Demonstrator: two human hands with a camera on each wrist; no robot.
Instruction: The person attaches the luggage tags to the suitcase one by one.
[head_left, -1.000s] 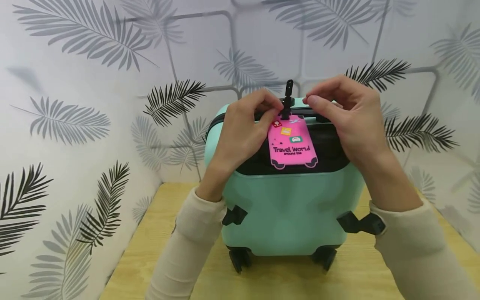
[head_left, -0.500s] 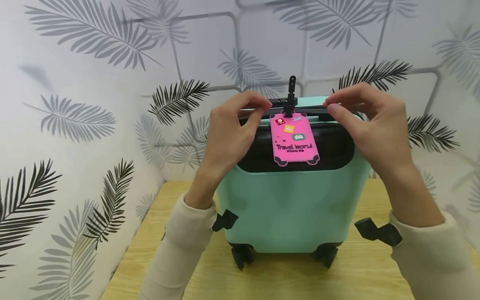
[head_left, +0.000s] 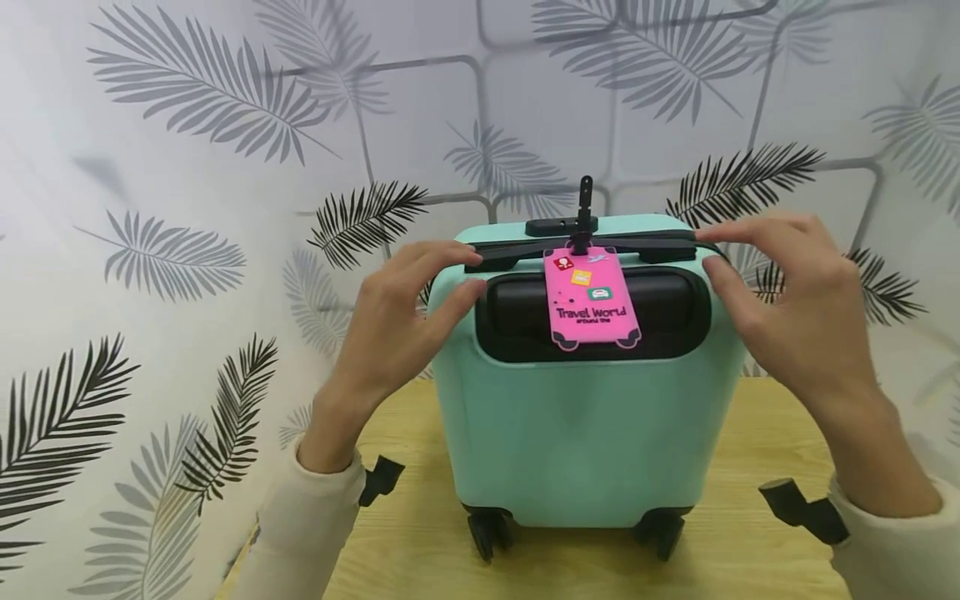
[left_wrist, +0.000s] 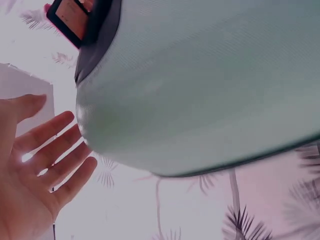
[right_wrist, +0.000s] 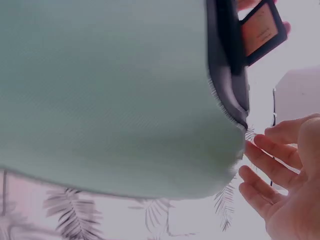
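Note:
A mint-green suitcase (head_left: 585, 442) stands upright on its wheels in the head view. From its black top handle (head_left: 517, 248) hangs a pink luggage tag (head_left: 595, 296) printed "Travel World", its black strap (head_left: 585, 208) sticking up above the handle. My left hand (head_left: 408, 308) is at the upper left corner, thumb and fingers spread, holding nothing. On the other side my right hand (head_left: 802, 292) is at the upper right corner, also with fingers apart. Both wrist views show the outstretched fingers (left_wrist: 65, 170) beside the suitcase's side, with the tag's back beyond.
The suitcase rests on a light wooden table (head_left: 405, 517). A wall covering with leaf patterns (head_left: 420, 108) rises behind and to the left. A black combination lock (head_left: 558, 226) is set in the suitcase top behind the handle.
My left hand has left the tag's strap and moved left; my right hand has moved right. Both hands have spread apart and opened. The tag stays hanging from the handle.

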